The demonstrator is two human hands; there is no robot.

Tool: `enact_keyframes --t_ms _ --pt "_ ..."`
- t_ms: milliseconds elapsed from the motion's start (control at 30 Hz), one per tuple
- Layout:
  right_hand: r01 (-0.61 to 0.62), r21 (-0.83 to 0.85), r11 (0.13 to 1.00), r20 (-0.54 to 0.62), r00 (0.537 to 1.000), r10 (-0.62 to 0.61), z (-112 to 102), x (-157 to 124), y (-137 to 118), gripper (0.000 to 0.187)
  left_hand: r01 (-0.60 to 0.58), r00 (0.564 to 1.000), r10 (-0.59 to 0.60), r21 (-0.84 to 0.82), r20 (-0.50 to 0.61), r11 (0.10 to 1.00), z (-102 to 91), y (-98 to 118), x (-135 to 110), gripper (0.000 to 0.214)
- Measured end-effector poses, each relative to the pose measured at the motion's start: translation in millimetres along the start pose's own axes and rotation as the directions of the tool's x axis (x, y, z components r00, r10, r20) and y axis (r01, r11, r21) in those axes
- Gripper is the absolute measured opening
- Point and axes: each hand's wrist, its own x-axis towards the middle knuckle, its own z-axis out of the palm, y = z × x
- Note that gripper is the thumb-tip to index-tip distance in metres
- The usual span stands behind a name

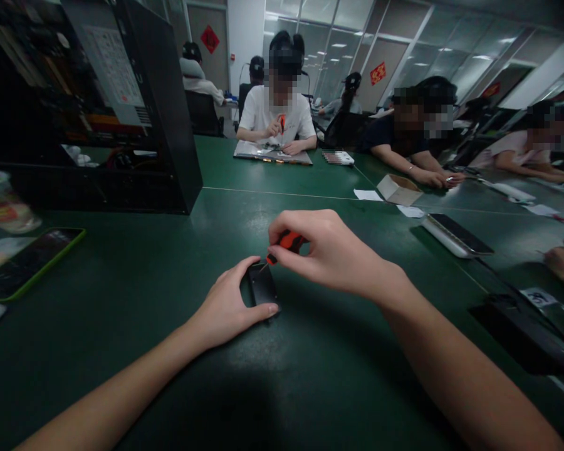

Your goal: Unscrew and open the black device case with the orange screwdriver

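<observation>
On the green table lies a small black rectangular box, its kind not clear, with what look like tiny screws at its corners. My left hand grips it from the left, thumb on the near end and fingers at the far end. In my right hand is a red and black screwdriver, pinched by its handle. Its thin shaft slants down and left to the far part of the box. Whether the tip sits in a screw is too small to tell.
At the left stand an open computer case, a plastic cup and a green-edged phone. To the right are an open cardboard box, a phone on a white block and a black device. Several people sit around.
</observation>
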Motion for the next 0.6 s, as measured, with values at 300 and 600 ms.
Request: enact_keyframes --t_ms 300,600 --pt "-0.014 -0.008 1.000 0.001 1.000 0.014 -1.1 -0.4 0.0 0.007 0.013 1.000 -0.013 0.013 0.008 1.000 -0.7 0.1 -0.8 0.095" --pt "-0.002 0.020 1.000 0.001 1.000 0.002 -0.6 0.0 0.5 0.007 -0.008 1.000 0.007 0.017 0.009 1.000 -0.3 2.4 -0.3 0.094"
